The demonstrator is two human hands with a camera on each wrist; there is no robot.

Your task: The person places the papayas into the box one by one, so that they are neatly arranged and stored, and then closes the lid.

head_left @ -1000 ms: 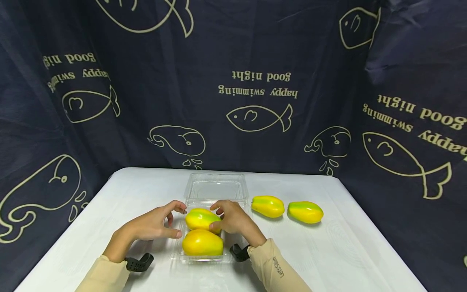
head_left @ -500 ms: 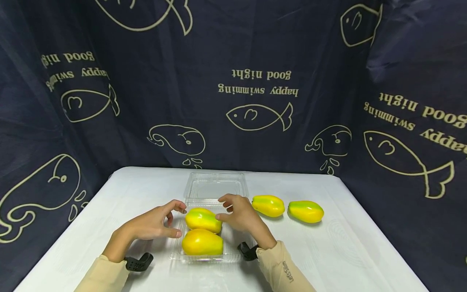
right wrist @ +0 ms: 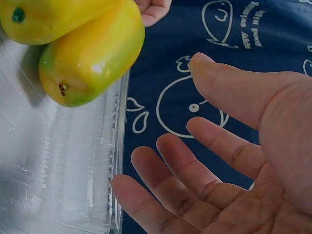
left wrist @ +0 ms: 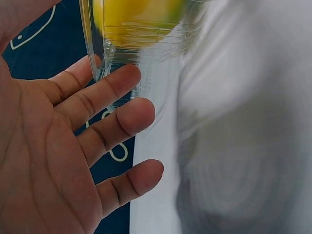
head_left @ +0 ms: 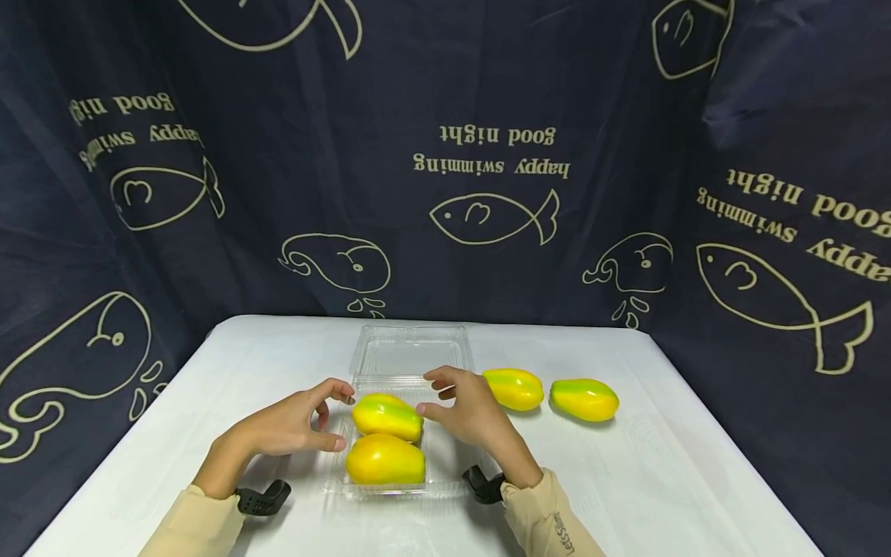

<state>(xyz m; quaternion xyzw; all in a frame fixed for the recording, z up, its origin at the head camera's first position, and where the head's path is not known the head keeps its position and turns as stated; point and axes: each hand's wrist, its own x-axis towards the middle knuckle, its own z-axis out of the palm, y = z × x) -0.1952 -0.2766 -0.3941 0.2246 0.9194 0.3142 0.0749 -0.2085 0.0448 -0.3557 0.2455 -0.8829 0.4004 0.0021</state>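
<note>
Two yellow-green papayas lie one behind the other in a clear plastic clamshell box, the rear papaya (head_left: 386, 418) greener on top than the front papaya (head_left: 385, 459). The box's tray (head_left: 445, 464) has bare room on its right side. My left hand (head_left: 295, 422) stays at the tray's left side, fingers spread and holding nothing; in the left wrist view its fingertips (left wrist: 136, 114) are close to the clear wall. Over the tray's right part is my right hand (head_left: 473, 406), holding nothing, its thumb near the rear papaya's end. The right wrist view shows its palm and parted fingers.
The box's lid (head_left: 411, 352) lies folded back behind the tray. Two more papayas rest on the white table (head_left: 668, 472) to the right: a nearer papaya (head_left: 515, 389), partly behind my right hand, and a farther papaya (head_left: 583, 400). A dark fish-print curtain (head_left: 487, 286) surrounds the table.
My right hand has let go of the rear papaya and moved right, away from it. My left hand and the papayas keep their places; the head view has tilted slightly.
</note>
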